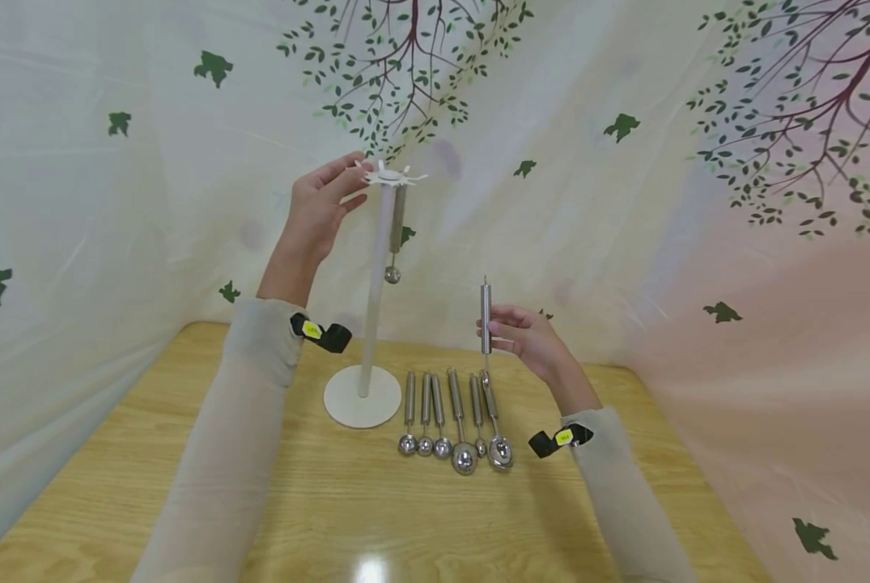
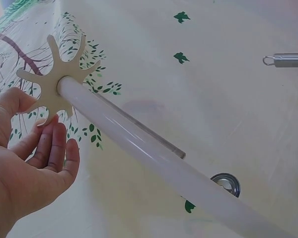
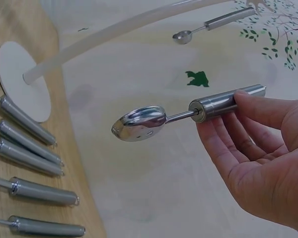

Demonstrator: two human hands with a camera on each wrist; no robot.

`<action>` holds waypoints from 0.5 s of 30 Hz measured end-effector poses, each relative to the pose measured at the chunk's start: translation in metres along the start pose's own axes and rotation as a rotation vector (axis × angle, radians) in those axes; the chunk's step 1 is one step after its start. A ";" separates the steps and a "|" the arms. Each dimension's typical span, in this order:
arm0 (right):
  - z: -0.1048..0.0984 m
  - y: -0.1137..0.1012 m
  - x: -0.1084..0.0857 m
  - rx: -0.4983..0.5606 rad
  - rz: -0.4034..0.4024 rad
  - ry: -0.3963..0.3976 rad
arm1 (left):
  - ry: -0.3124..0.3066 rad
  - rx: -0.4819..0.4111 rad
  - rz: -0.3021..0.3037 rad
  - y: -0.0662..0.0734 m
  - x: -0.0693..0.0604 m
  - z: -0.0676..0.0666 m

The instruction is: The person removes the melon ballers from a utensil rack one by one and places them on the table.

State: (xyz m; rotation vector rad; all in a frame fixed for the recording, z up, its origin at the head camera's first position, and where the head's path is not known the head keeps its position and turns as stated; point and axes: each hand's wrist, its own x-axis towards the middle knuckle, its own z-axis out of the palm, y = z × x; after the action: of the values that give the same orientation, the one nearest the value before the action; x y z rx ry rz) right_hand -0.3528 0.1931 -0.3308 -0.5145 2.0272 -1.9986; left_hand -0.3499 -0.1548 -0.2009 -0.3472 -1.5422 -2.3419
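Observation:
A white stand [image 1: 374, 300] has a round base and a top of several curved prongs. My left hand [image 1: 318, 206] pinches one prong of that top between thumb and fingers, seen closely in the left wrist view. From the far side of the top hangs a steel melon baller [image 1: 396, 223], its scoop downward. To the right, my right hand [image 1: 532, 340] holds another melon baller [image 3: 139, 123] by its handle, thumb on one side and fingertips on the other. Its loop end points up and its scoop points down, above the row on the table.
Several steel scoops [image 1: 455, 397] of differing sizes lie side by side right of the stand's base [image 1: 340, 409], handles pointing away from me. The wooden table [image 1: 318, 518] ends at a pale curtain [image 1: 587, 235] printed with leaves and branches.

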 end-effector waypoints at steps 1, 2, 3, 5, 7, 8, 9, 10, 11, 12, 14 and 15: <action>-0.002 0.003 -0.002 -0.006 0.011 0.008 | -0.002 -0.002 -0.001 0.000 0.000 0.000; -0.005 0.006 -0.003 -0.005 0.022 0.016 | -0.003 -0.003 0.000 0.000 0.000 0.000; -0.006 0.009 -0.005 -0.005 0.034 0.026 | -0.004 -0.007 -0.001 0.000 0.000 0.000; -0.011 0.014 -0.007 -0.023 0.047 0.035 | -0.006 -0.008 0.000 0.000 0.000 0.000; -0.015 0.020 -0.010 -0.045 0.055 0.045 | -0.007 -0.006 0.002 0.000 0.000 0.000; -0.017 0.023 -0.011 -0.055 0.059 0.046 | -0.009 -0.006 0.003 0.000 0.000 0.000; -0.020 0.026 -0.012 -0.069 0.062 0.046 | -0.009 -0.005 0.004 0.000 0.000 0.000; -0.022 0.029 -0.013 -0.080 0.067 0.050 | -0.009 -0.003 0.004 0.000 0.000 0.000; -0.025 0.032 -0.015 -0.090 0.073 0.055 | -0.009 -0.004 0.003 0.000 0.000 0.000; -0.027 0.035 -0.016 -0.095 0.079 0.055 | -0.007 -0.008 0.000 0.000 0.000 0.000; -0.032 0.041 -0.019 -0.096 0.095 0.057 | -0.005 -0.011 -0.004 0.000 0.000 0.000; -0.034 0.044 -0.020 -0.096 0.105 0.062 | -0.004 -0.011 -0.005 0.000 -0.001 0.000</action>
State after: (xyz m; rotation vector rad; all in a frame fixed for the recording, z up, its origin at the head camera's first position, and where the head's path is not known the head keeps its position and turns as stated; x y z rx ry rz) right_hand -0.3520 0.2324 -0.3754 -0.3609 2.1481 -1.8872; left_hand -0.3495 -0.1543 -0.2011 -0.3509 -1.5339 -2.3564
